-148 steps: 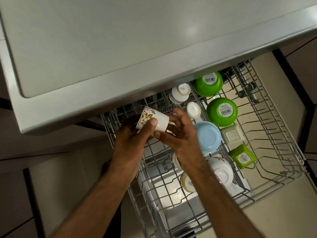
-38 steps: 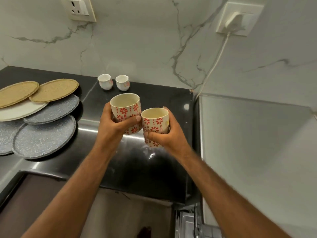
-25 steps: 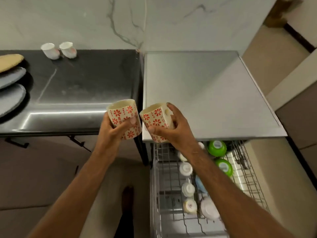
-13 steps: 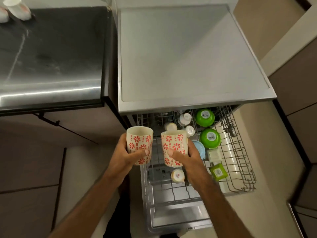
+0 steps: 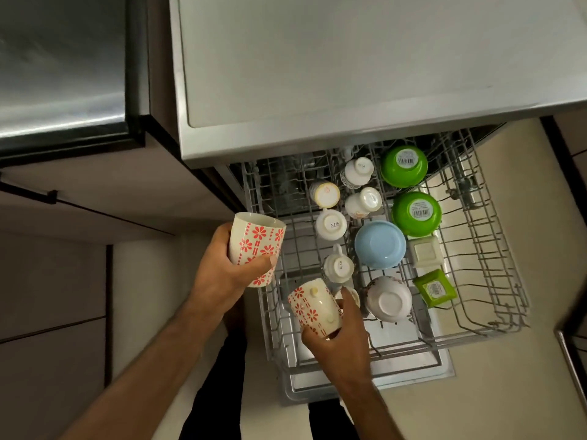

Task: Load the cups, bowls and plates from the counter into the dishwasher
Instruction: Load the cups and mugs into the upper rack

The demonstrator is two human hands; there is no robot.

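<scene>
My left hand (image 5: 222, 268) holds a cream cup with red flowers (image 5: 257, 242) upright, just left of the pulled-out wire rack (image 5: 495, 281). My right hand (image 5: 340, 338) grips a matching red-flower cup (image 5: 313, 308), turned bottom-up and low over the rack's front left corner. In the rack stand several upturned white cups (image 5: 331, 224), two green bowls (image 5: 416, 212), a blue bowl (image 5: 380, 244) and a white bowl (image 5: 389, 298).
The dishwasher's grey top (image 5: 349, 65) overhangs the back of the rack. A dark counter (image 5: 60, 68) lies at the upper left. Small green (image 5: 434, 289) and white (image 5: 424, 251) square dishes sit at the rack's middle right. The open door (image 5: 413, 373) lies below the rack.
My right hand has tipped its cup upside down and lowered it to the rack's front left. My left hand stays left of the rack with its cup upright. The view has dropped closer.
</scene>
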